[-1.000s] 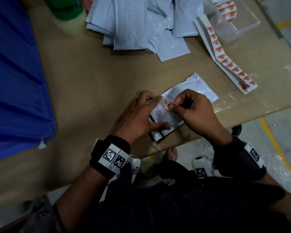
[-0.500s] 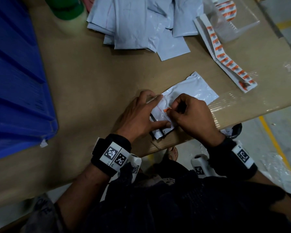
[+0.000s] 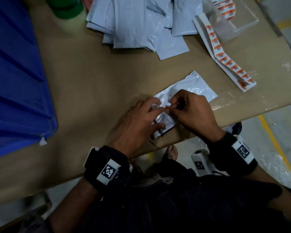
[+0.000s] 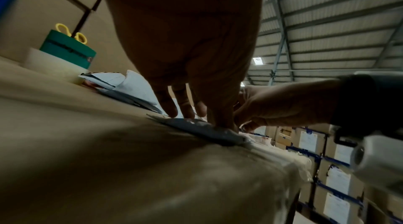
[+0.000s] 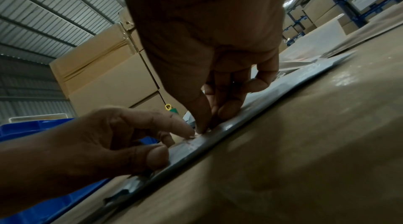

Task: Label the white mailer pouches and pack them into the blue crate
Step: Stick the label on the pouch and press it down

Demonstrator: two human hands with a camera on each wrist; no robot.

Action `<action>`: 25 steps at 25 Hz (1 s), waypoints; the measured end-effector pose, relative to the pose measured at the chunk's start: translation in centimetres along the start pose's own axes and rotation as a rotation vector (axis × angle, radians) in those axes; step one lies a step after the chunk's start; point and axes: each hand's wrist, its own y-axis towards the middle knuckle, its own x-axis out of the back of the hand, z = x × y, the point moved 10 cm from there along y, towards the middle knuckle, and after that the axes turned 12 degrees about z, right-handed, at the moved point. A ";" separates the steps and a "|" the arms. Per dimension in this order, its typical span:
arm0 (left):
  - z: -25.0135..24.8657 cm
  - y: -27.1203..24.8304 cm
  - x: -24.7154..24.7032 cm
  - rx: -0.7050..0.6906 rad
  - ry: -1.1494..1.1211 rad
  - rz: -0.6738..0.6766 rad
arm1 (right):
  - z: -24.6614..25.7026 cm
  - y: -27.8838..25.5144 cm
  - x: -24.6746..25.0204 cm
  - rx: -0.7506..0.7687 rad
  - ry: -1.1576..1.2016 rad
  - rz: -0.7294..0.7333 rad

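A white mailer pouch (image 3: 193,88) lies flat near the table's front edge, also seen as a pouch (image 5: 240,124) from the right wrist. My left hand (image 3: 158,115) presses on its near end with index finger and thumb. My right hand (image 3: 170,108) pinches a small orange label (image 3: 166,107) against the pouch, right at the left index fingertip. In the left wrist view the left hand (image 4: 196,112) fingers rest on the pouch (image 4: 200,127). The blue crate (image 3: 15,81) stands at the left. A pile of white mailers (image 3: 138,22) lies at the back.
A strip of orange labels (image 3: 225,56) lies to the right of the pile, by a clear plastic tray (image 3: 237,19). A green holder (image 4: 67,50) with yellow-handled scissors stands at the back left. The table edge runs just under my wrists. Stacked cartons fill the background.
The right hand has lowered the orange label onto the pouch. The left index finger has closed in on it. The pouch has stayed in place.
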 end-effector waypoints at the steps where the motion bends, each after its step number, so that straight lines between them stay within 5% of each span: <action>1: -0.3 -0.1 -0.2 -0.023 0.032 -0.019 | -0.1 0.0 0.0 -0.003 -0.004 0.004; 10: -0.5 -0.6 -1.0 0.023 0.228 -0.005 | -2.2 0.4 1.0 -0.122 -0.059 -0.082; 15: -1.9 -1.4 -0.2 -0.042 0.281 -0.048 | 0.2 -1.3 1.3 0.258 -0.195 -0.149; 17: -2.4 -1.5 -0.4 -0.057 0.306 -0.029 | 1.0 -2.8 -0.3 0.377 -0.331 -0.049; 21: -1.9 -1.5 -1.4 -0.056 0.341 -0.021 | 0.4 -4.2 -3.9 0.396 -0.796 0.091; 25: -1.3 -1.6 -1.4 -0.024 0.304 -0.028 | 0.2 -3.6 -3.3 0.366 -0.817 0.051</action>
